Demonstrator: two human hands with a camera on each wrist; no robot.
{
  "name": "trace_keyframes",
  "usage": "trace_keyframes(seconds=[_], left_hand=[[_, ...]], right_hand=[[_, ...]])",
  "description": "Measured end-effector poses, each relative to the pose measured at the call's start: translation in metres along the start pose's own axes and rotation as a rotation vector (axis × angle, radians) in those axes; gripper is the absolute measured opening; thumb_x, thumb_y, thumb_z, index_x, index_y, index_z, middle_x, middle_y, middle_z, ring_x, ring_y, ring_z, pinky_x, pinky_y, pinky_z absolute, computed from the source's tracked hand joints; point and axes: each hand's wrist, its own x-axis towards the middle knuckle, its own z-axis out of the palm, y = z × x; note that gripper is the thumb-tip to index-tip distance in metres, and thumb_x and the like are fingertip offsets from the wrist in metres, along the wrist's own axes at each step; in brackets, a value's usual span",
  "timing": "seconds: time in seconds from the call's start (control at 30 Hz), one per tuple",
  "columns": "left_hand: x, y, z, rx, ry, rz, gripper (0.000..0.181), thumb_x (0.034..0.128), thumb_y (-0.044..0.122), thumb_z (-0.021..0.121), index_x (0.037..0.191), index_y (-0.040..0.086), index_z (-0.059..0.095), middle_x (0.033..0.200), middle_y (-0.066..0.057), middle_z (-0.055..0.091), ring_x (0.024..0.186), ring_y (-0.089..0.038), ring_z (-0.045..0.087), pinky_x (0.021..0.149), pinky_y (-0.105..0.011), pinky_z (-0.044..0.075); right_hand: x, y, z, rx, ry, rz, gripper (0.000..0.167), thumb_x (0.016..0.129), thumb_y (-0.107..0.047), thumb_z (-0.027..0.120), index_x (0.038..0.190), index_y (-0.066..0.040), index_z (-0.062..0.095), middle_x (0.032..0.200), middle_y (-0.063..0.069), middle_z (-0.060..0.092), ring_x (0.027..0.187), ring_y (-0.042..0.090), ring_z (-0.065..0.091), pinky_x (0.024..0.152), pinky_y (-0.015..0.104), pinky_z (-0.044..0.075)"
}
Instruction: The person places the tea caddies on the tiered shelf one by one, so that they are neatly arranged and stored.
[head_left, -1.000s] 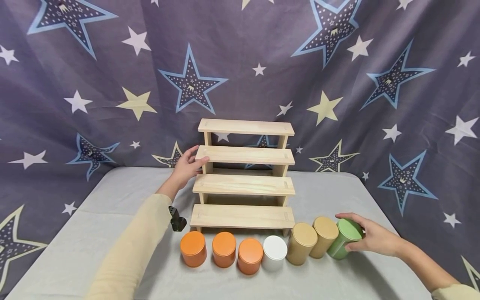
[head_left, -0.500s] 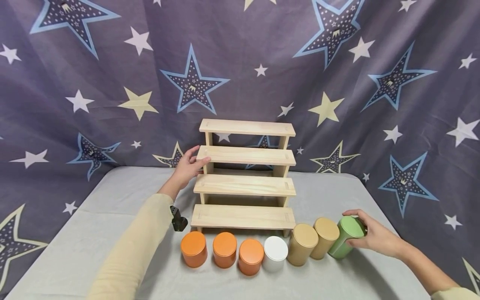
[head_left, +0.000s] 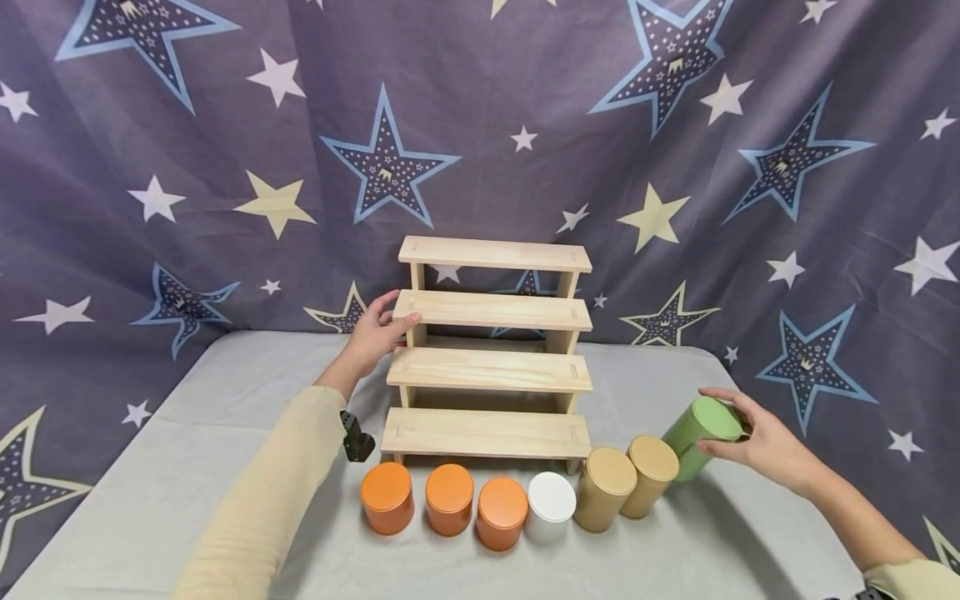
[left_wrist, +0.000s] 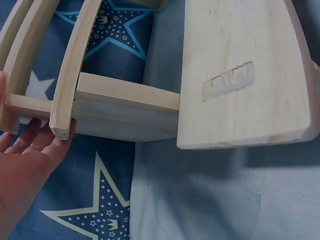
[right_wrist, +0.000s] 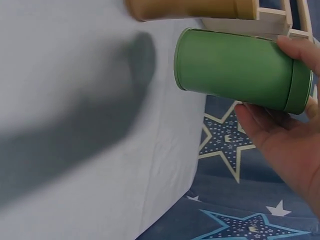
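Observation:
A four-tier wooden step shelf (head_left: 487,433) stands on the cloth-covered table. My left hand (head_left: 375,333) grips the left end of its second tier from the top, thumb on the board's upper face and fingers behind and below, as the left wrist view also shows. On the right, my right hand (head_left: 765,442) holds a green canister (head_left: 697,433) near its lid between thumb and fingers. In the right wrist view the green canister (right_wrist: 235,70) is off the table, with its shadow on the cloth apart from it.
In front of the shelf stand several canisters in a row: orange ones (head_left: 387,500), a white one (head_left: 550,510), and two gold ones (head_left: 603,492) nearest the green canister. A star-patterned curtain (head_left: 480,125) hangs close behind the shelf.
My right hand has lifted the green canister off the table, up and slightly to the right, away from the gold ones. The left hand stays on the shelf.

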Motion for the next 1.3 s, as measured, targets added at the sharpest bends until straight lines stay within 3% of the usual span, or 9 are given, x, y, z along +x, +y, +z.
trace_keyframes(seconds=[0.2, 0.6, 0.93, 1.13, 1.3], left_hand=[[-0.001, 0.001, 0.000, -0.003, 0.002, 0.004, 0.080, 0.0873, 0.030, 0.066, 0.150, 0.018, 0.017, 0.144, -0.020, 0.040, 0.126, -0.036, 0.047, 0.097, -0.051, 0.045], [0.001, 0.000, -0.001, -0.004, 0.004, -0.009, 0.079, 0.0874, 0.030, 0.066, 0.150, 0.020, 0.018, 0.144, -0.018, 0.041, 0.126, -0.034, 0.048, 0.097, -0.050, 0.045], [0.000, -0.004, -0.001, 0.004, 0.016, 0.047, 0.083, 0.0822, 0.042, 0.069, 0.148, 0.021, 0.023, 0.141, -0.020, 0.044, 0.120, -0.032, 0.053, 0.091, -0.046, 0.050], [-0.001, 0.000, 0.000, 0.002, 0.006, -0.003, 0.079, 0.0878, 0.031, 0.065, 0.150, 0.020, 0.018, 0.145, -0.019, 0.040, 0.127, -0.035, 0.046, 0.097, -0.050, 0.045], [-0.009, 0.012, 0.002, -0.022, -0.011, -0.033, 0.077, 0.0901, 0.023, 0.063, 0.151, 0.017, 0.015, 0.146, -0.021, 0.037, 0.129, -0.037, 0.043, 0.100, -0.052, 0.042]], right_hand=[[0.011, -0.011, -0.007, 0.028, 0.054, -0.005, 0.069, 0.081, -0.009, 0.072, 0.139, -0.003, 0.035, 0.103, -0.015, 0.054, 0.084, -0.002, 0.058, 0.067, 0.021, 0.051], [0.038, -0.032, -0.013, 0.009, 0.096, -0.012, 0.064, 0.082, -0.010, 0.072, 0.136, -0.004, 0.038, 0.102, -0.012, 0.055, 0.084, -0.003, 0.058, 0.067, 0.019, 0.050], [0.061, -0.055, -0.015, -0.013, 0.108, -0.023, 0.065, 0.083, -0.016, 0.071, 0.138, -0.007, 0.037, 0.111, 0.010, 0.055, 0.085, -0.006, 0.057, 0.069, 0.016, 0.050], [0.073, -0.069, -0.017, -0.010, 0.120, -0.048, 0.065, 0.083, -0.017, 0.072, 0.137, -0.007, 0.038, 0.107, 0.006, 0.056, 0.083, -0.004, 0.058, 0.068, 0.015, 0.050], [0.083, -0.079, -0.018, -0.019, 0.127, -0.055, 0.064, 0.083, -0.019, 0.071, 0.137, -0.007, 0.039, 0.111, 0.012, 0.056, 0.084, -0.004, 0.057, 0.068, 0.014, 0.049]])
